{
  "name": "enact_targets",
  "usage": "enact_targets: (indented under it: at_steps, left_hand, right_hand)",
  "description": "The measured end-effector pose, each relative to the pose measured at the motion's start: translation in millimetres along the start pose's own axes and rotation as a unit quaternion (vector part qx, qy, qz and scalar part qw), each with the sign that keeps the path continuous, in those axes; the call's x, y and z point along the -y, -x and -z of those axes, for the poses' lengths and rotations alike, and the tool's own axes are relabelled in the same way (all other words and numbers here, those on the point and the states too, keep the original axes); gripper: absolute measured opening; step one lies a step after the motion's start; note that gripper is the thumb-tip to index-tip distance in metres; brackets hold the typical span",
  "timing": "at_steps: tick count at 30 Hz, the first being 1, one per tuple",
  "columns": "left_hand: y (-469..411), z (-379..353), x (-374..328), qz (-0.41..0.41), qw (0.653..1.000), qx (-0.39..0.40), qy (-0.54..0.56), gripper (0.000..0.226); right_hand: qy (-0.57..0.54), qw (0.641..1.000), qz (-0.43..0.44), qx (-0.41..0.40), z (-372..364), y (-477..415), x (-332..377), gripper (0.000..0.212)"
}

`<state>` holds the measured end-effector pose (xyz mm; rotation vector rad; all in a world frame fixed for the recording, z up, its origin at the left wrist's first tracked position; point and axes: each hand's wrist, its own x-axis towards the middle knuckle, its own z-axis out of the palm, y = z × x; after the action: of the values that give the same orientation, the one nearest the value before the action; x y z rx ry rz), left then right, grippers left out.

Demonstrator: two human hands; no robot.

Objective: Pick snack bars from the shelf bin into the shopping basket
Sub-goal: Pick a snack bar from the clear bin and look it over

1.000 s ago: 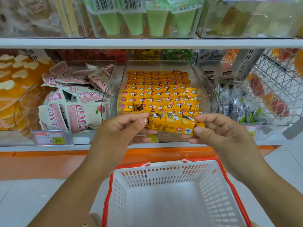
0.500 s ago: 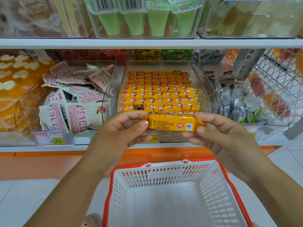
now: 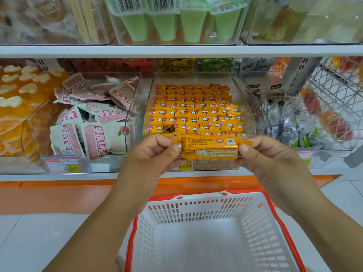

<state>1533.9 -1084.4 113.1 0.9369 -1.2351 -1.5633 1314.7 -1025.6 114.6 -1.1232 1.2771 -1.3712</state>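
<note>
Crosswise, the glossy orange snack bar [image 3: 211, 147] hangs between both hands, printed back up, its small print too fine to read. Left hand [image 3: 155, 154] pinches the crimped end at 9 o'clock, right hand [image 3: 275, 160] the end at 3. At 12, the clear plastic bin [image 3: 245, 91] holds tidy rows. At 6, the slotted white shopping basket [image 3: 196, 211], red-rimmed, is cut off below.

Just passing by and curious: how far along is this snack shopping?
Barely begun. One yellow snack bar is out of the shelf bin, pinched at its ends by the left hand and right hand. The shopping basket below shows nothing inside; every bar remains to drop in.
</note>
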Motion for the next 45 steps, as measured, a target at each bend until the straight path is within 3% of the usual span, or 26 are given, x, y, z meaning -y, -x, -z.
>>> enact_targets:
  at_steps: [6, 9, 12, 15, 19, 23, 28, 31, 33, 36, 42, 45]
  left_hand:
    - [1.2, -4.7, 1.7, 0.002, 1.000, -0.023, 0.001, 0.018]
    - [3.5, -7.1, 1.4, 0.003, 0.999, -0.046, 0.020, 0.024]
    - [4.8, -8.4, 2.1, -0.009, 0.997, -0.077, -0.012, 0.021]
    - [6.0, -6.2, 3.1, -0.015, 0.994, -0.094, -0.050, 0.020]
    - [5.9, 0.1, -1.4, 0.004, 0.997, -0.041, -0.070, 0.037]
    - [2.7, 6.5, -3.3, 0.021, 0.998, -0.019, -0.058, 0.032]
    - [-0.7, 8.2, -1.2, 0.053, 0.998, -0.019, -0.040, 0.031]
    - [-3.0, 9.1, -2.2, 0.049, 0.994, -0.040, -0.090, 0.022]
    - [-4.9, 9.0, -2.7, 0.037, 0.992, -0.054, -0.111, 0.019]
    - [-7.4, 7.4, -1.8, 0.025, 0.990, -0.060, -0.126, 0.017]
    - [-10.5, 8.8, -1.0, -0.003, 0.967, 0.013, -0.254, 0.014]
    - [-16.3, 10.6, 5.9, -0.035, 0.937, -0.010, -0.348, 0.013]
  right_hand:
    - [-0.050, 0.997, 0.049, -0.009, -10.2, 1.2, 2.0, 0.026]
    - [-0.053, 0.996, 0.070, -0.021, -15.4, 1.5, 4.5, 0.030]
    - [-0.041, 0.996, 0.068, -0.040, -19.0, 2.2, 1.7, 0.019]
    - [-0.030, 0.998, 0.043, -0.040, -20.2, 2.4, -0.4, 0.029]
    - [-0.038, 0.999, 0.025, -0.018, -19.7, -0.3, -1.2, 0.040]
    - [-0.066, 0.998, 0.013, -0.021, -19.3, -2.2, -1.3, 0.048]
    - [-0.106, 0.994, -0.003, -0.027, -19.8, -5.4, -4.4, 0.033]
    - [-0.107, 0.994, -0.007, -0.004, -21.1, -5.3, -6.9, 0.034]
    - [-0.067, 0.997, -0.007, 0.021, -21.4, -4.8, -10.0, 0.052]
    - [-0.026, 0.999, -0.006, -0.019, -22.2, -7.2, -13.4, 0.063]
    - [-0.059, 0.997, 0.007, -0.045, -31.4, -14.1, -14.9, 0.044]
    - [-0.067, 0.996, 0.002, -0.062, -36.2, -16.4, -16.1, 0.043]
